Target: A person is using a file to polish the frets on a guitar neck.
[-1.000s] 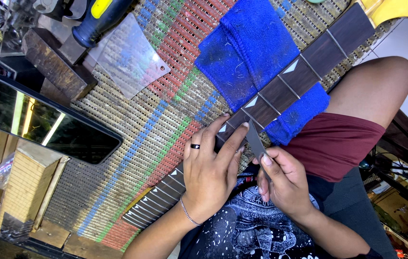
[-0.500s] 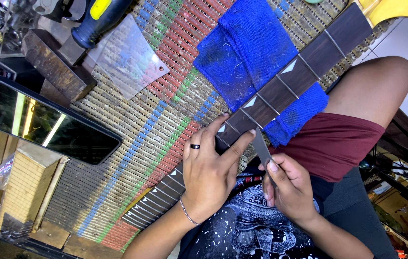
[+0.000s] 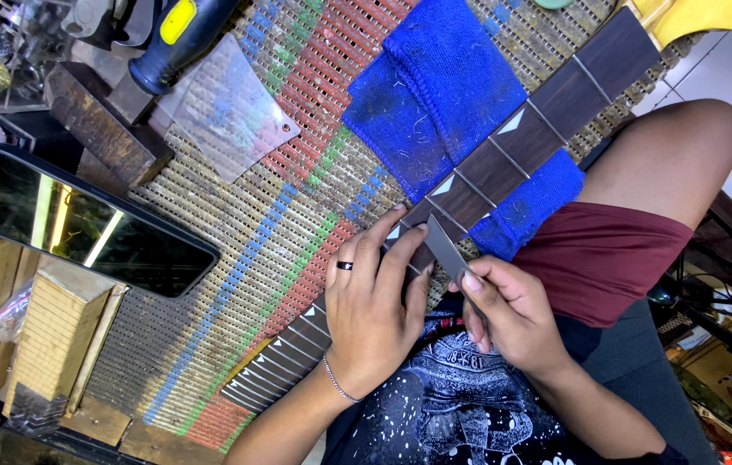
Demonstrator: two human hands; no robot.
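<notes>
A dark guitar neck (image 3: 547,120) with metal frets and white triangle inlays lies slantwise across a striped woven mat (image 3: 263,232), resting on a blue cloth (image 3: 435,95). My left hand (image 3: 375,301), with a dark ring and a thin bracelet, presses flat on the fretboard. My right hand (image 3: 508,314) pinches a thin flat metal blade (image 3: 443,245), its edge laid on the fretboard just beside my left fingertips.
A dark phone (image 3: 82,220) lies at the left. A wooden block (image 3: 103,129), a blue-and-yellow tool handle (image 3: 181,39) and a clear plastic sheet (image 3: 232,108) sit at the top left. Pale wooden blocks (image 3: 60,336) stand lower left. My bare knee (image 3: 676,155) is at right.
My right hand has slid the blade a little along the fretboard, toward my left fingertips. My left hand stays pressed on the neck.
</notes>
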